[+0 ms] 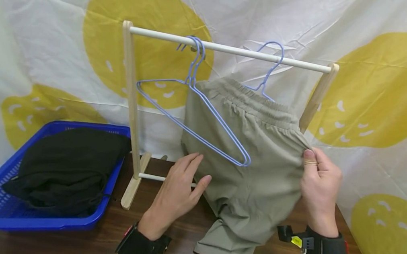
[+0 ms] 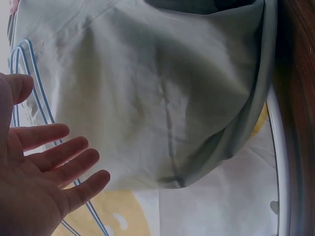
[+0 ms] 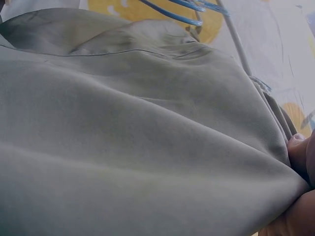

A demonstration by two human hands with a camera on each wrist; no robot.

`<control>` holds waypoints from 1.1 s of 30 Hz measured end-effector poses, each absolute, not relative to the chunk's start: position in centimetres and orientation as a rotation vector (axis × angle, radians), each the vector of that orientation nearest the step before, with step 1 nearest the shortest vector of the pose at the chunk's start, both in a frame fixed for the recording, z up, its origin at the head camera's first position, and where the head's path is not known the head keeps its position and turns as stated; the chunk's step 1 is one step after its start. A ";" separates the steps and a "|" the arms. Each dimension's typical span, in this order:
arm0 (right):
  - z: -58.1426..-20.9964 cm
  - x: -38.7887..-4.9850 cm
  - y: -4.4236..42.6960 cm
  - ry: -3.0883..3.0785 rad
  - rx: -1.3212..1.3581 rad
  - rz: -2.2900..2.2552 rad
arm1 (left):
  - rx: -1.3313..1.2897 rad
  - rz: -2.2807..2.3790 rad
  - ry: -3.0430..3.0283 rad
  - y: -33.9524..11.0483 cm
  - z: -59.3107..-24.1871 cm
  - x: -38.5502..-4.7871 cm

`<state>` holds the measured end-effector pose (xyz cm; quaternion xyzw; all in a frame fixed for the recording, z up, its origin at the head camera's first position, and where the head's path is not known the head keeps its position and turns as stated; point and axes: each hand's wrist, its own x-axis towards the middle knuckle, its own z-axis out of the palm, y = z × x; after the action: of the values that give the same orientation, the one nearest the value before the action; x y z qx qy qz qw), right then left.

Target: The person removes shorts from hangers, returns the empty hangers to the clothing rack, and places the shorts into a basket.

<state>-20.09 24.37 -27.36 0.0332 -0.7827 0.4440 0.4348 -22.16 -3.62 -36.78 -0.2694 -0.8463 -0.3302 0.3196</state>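
Grey-green elastic-waist pants (image 1: 259, 156) hang from a blue hanger (image 1: 270, 72) on the rack's right part, their lower end reaching the table. My right hand (image 1: 320, 185) pinches the side of the pants just below the waistband; the right wrist view shows the cloth (image 3: 147, 132) drawn taut toward thumb and fingers (image 3: 298, 152). In front of the pants' left part my left hand (image 1: 181, 187) is held with fingers extended, gripping nothing. The left wrist view shows those spread fingers (image 2: 74, 162) beside the bare blue hangers (image 2: 37, 83). Most of the pants' hanger is hidden by the waistband.
Two bare blue hangers (image 1: 193, 73) hang left of centre on the white rail (image 1: 232, 49) of a wooden-legged rack (image 1: 130, 96). A blue basket (image 1: 53, 222) holding black folded clothing (image 1: 69, 167) stands at left. Behind hangs a patterned cloth (image 1: 243, 9).
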 end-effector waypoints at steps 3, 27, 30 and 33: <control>-27.5 -20.2 24.5 -1.944 0.063 1.107 | -0.712 -0.862 -2.221 -3.6 -36.8 -22.2; -28.8 -19.9 25.9 -1.882 0.049 1.069 | -0.704 -0.871 -2.240 -3.6 -36.8 -22.1; -29.3 -19.9 26.0 -1.885 0.056 1.066 | -0.702 -0.872 -2.236 -3.6 -36.8 -22.2; -29.7 -19.9 26.1 -1.896 0.068 1.062 | -0.698 -0.870 -2.237 -3.7 -36.9 -22.2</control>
<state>-19.92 26.09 -29.72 0.0278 -0.7720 0.4325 0.4649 -22.20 -3.67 -36.85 -0.2650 -0.8492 -0.3303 0.3154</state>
